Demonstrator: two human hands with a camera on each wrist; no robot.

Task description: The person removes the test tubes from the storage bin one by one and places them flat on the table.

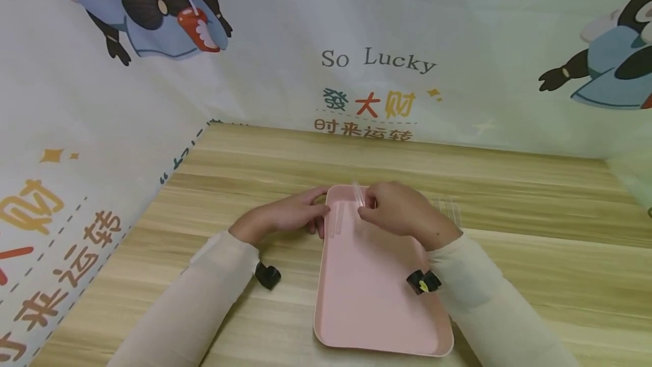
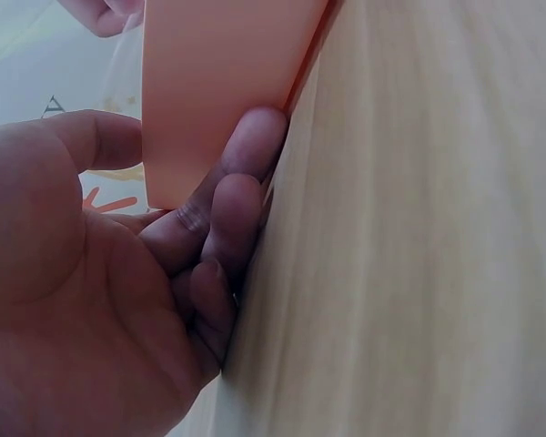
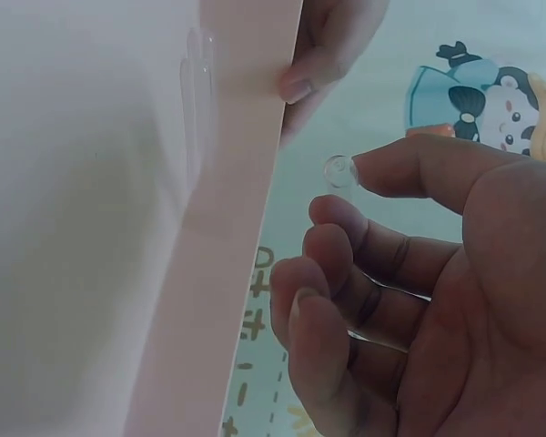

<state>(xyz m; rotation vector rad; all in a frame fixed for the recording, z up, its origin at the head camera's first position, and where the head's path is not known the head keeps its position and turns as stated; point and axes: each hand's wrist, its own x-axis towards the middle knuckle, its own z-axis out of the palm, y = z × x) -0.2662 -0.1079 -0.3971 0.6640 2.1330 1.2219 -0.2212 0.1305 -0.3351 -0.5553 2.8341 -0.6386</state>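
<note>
A pink tray [image 1: 382, 304] lies lengthwise on the table. My right hand [image 1: 397, 208] pinches a clear test tube [image 1: 357, 191] between thumb and fingertips, tilted over the tray's far end. In the right wrist view, the round end of this tube [image 3: 340, 171] shows at the fingertips. Clear tubes [image 1: 336, 222] lie side by side inside the tray by its left wall. My left hand [image 1: 292, 211] holds the tray's far left side: its thumb is at the rim, and its bent fingers [image 2: 255, 141] rest along the outer wall, low by the table.
Several more clear tubes [image 1: 448, 211] lie on the wooden table [image 1: 244, 157] right of the tray, partly behind my right hand. A printed cloth [image 1: 275, 61] hangs behind the table and along its left side. Black straps [image 1: 268, 275] sit at both wrists.
</note>
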